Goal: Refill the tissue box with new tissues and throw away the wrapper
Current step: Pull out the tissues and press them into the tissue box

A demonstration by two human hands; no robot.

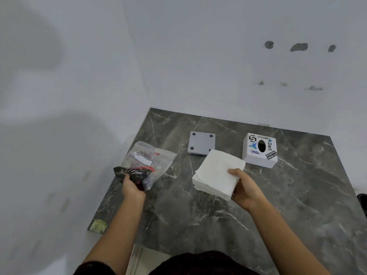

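My right hand [245,187] grips a thick stack of white tissues [216,173] by its near right corner, held above the dark marble table [198,219]. My left hand [132,187] pinches the empty plastic wrapper [148,161], clear with a black and red printed end, at the table's left side. The white cube tissue box [259,150], covered in stickers and with an oval slot facing up, stands at the back right. Its grey square base plate [201,142] lies flat behind the stack, rubber feet up, partly hidden by the tissues.
White walls close the table in at the back and left. A yellowish label [97,226] sits on the table's near left corner. A dark object [362,201] shows at the right edge beyond the table.
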